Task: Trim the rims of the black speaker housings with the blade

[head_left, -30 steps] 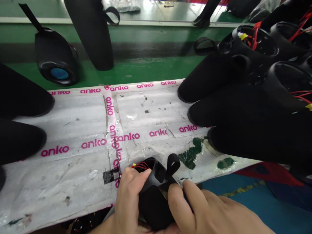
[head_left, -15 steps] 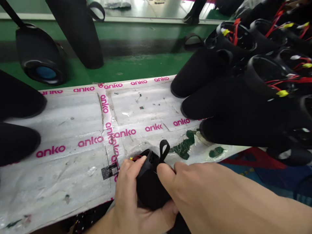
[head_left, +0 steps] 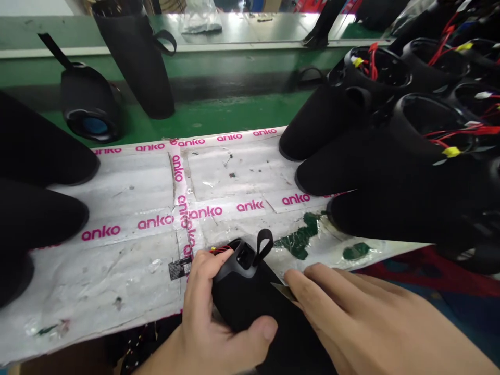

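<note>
My left hand [head_left: 219,323] is wrapped round the upper part of a black fabric-covered speaker housing [head_left: 250,299], its thumb lying across the front. The housing stands tilted below the table's near edge, with a rectangular opening, a strap loop and red wires at its top end. Closed fingers of my right hand [head_left: 351,312] hold a small pointed metal blade [head_left: 284,290], whose tip lies against or just over the fabric below the loop. The rest of the blade is hidden by the fingers.
Many black housings [head_left: 351,161] with red wires lean at the right. More housings [head_left: 42,208] stand at the left. Behind, a speaker with a blue end [head_left: 89,107] and a tall housing [head_left: 135,62] stand on the green surface. Tape marked "anko" covers the white sheet [head_left: 238,172].
My right hand has moved right, away from the top of the housing, and the blade now shows. My left thumb lies higher on the front. The whole view has shifted slightly.
</note>
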